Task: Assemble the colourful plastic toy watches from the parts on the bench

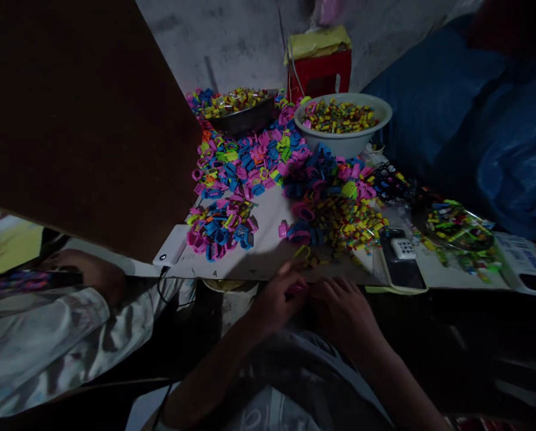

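Left hand [279, 299] pinched a pink plastic piece [296, 289]; right hand [344, 306] curled, grip unclear; far bowl [345, 143] full, loose heaps [223, 227] covered the counter [271, 211].

Rear wall [232, 42]: rough grey plaster, stained. Large dark brown board [70, 108] fills the left side. White tabletop [272, 245] lit at centre only; surroundings dim. Bulky blue covering [451, 108] at right, possibly a tarpaulin or sacks. Floor too dark to make out.
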The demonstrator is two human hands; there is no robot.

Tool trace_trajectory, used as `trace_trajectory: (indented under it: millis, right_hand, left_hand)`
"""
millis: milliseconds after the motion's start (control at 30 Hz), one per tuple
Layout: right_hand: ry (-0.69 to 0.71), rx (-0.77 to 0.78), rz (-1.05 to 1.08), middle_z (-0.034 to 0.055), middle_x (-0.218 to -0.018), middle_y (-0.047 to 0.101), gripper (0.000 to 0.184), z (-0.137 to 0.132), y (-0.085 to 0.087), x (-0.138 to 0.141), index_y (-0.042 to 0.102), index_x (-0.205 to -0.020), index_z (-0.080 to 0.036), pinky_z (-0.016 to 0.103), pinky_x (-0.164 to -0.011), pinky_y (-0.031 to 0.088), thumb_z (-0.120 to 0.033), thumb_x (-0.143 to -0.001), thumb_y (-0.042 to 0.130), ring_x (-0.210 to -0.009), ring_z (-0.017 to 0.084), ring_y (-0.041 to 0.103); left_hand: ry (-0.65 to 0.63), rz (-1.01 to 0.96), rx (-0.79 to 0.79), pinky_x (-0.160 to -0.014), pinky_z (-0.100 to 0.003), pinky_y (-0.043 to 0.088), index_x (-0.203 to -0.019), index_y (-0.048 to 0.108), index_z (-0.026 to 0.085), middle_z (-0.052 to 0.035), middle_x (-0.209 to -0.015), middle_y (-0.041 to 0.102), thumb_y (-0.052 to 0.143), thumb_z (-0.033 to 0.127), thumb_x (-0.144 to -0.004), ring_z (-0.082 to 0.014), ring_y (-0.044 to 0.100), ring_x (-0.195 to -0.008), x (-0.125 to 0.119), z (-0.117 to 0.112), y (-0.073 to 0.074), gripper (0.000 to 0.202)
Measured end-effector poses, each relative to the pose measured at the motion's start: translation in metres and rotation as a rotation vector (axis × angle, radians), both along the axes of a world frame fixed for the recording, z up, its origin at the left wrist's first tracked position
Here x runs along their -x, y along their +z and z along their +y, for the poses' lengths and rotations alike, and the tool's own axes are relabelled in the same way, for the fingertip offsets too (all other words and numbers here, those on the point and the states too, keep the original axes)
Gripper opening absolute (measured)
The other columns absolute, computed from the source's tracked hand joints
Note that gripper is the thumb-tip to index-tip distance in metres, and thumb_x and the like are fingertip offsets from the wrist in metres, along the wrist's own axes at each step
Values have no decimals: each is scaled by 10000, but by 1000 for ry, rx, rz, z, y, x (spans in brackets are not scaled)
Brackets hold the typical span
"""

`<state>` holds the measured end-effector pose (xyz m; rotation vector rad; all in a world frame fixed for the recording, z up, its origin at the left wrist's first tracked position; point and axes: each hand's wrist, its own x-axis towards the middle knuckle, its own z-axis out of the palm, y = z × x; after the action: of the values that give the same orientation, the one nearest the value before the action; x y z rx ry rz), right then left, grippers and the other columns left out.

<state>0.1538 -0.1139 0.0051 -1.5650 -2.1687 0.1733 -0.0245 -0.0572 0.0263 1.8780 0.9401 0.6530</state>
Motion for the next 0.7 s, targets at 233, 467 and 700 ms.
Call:
trace_trajectory:
  millis: [233,467,700]
  right_hand:
    - [-497,77,-231,155,-1179,604,430,22,-47,-62,501,-1301,-224,448,-743,436,-393,-907,466,-1012,339,542]
    - [-445,111,-252,118,-1035,650,250,26,-78,-73,610,-1044,-217,393,-713,426,-322,-912,425,-933,282,578]
    - [-507,-29,-128,147,-882,648,245,35,-110,-84,601,-966,-157,402,-751,447,-309,-894,423,-866,288,597]
  left_hand:
    - [390,-8,-321,-971,-375,421,-714,512,192,-111,-1286,545,532,227,-855,-219,537,-1175,53,60,-6,146]
    - [862,393,-652,-1035,-491,328,-914,534,159,-165,-1156,575,535,301,-842,-304,484,-1163,137,158,-9,160]
    - [698,360,-608,-1080,-554,263,-1279,438,79,-232,-1333,448,531,266,-856,-356,368,-1290,99,157,-15,472]
